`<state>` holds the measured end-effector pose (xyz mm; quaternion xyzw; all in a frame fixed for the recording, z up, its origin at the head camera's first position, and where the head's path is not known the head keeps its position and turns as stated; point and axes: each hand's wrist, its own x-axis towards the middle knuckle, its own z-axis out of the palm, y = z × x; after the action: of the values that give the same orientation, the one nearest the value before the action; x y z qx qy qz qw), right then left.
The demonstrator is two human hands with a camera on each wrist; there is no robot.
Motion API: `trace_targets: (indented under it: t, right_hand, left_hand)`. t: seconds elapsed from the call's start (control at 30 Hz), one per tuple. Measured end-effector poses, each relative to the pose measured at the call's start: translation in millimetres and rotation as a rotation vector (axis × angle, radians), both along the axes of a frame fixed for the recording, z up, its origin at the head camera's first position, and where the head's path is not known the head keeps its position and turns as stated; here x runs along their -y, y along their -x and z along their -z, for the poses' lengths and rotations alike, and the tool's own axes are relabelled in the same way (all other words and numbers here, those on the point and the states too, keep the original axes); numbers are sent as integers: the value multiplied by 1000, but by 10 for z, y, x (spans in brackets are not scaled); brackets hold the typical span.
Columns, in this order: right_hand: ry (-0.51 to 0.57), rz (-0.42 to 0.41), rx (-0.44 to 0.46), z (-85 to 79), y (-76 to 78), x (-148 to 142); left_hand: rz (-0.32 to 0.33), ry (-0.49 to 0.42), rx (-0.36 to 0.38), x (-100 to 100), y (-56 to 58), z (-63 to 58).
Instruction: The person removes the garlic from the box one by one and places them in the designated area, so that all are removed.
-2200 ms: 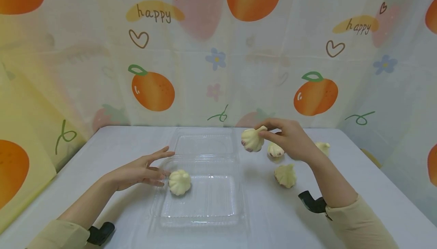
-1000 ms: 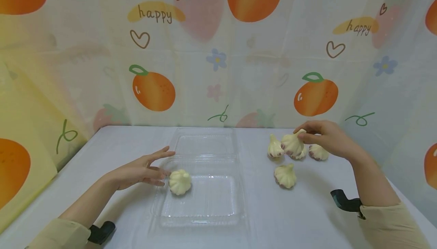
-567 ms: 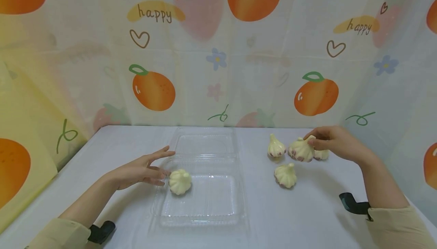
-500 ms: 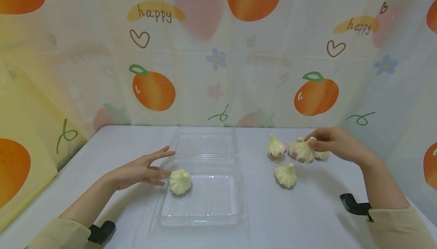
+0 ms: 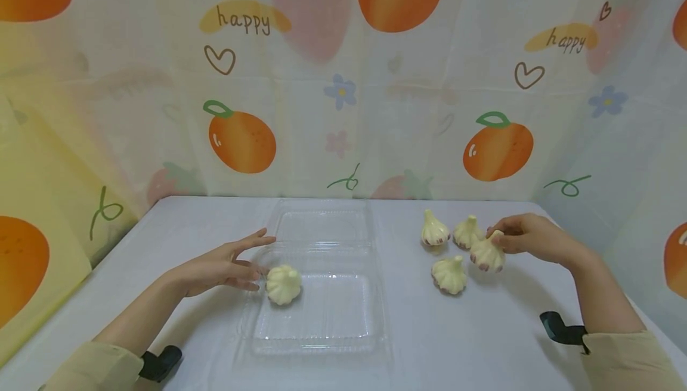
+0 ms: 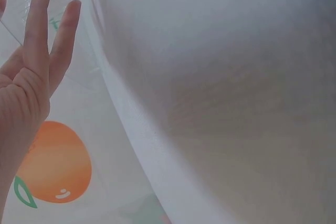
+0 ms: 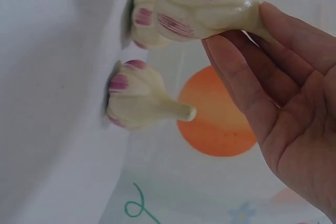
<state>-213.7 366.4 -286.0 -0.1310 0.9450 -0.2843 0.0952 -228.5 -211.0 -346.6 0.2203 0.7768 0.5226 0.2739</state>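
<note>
My right hand [image 5: 531, 239] pinches a garlic bulb [image 5: 488, 253] by its neck, thumb and fingers closed round the stem. The right wrist view shows this bulb close up as a white garlic bulb [image 7: 210, 3] with purple streaks. Nearest to it are a garlic bulb [image 5: 468, 232] behind and another garlic bulb [image 5: 448, 275] to its left. My left hand [image 5: 220, 270] has its fingers spread at the left side of a clear plastic clamshell box [image 5: 370, 307], which lies unfolded. In that box, beside the left fingertips, sits a garlic bulb [image 5: 283, 285].
One more garlic bulb [image 5: 435, 229] stands at the back of the white table [image 5: 456, 343], right of the box's raised lid [image 5: 324, 224]. A printed curtain [image 5: 365, 111] hangs close behind the table.
My right hand has carried its garlic bulb to the right, away from the box, then lowered it towards me. A bulb at the far right no longer shows. The left hand stays put.
</note>
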Motion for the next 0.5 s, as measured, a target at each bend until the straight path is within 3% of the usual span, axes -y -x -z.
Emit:
trace_targets:
  t: [0.5]
  right_hand:
    - [5,7,35,129,28,-80]
  left_hand:
    - [-2,2,1,-5,-15,-26]
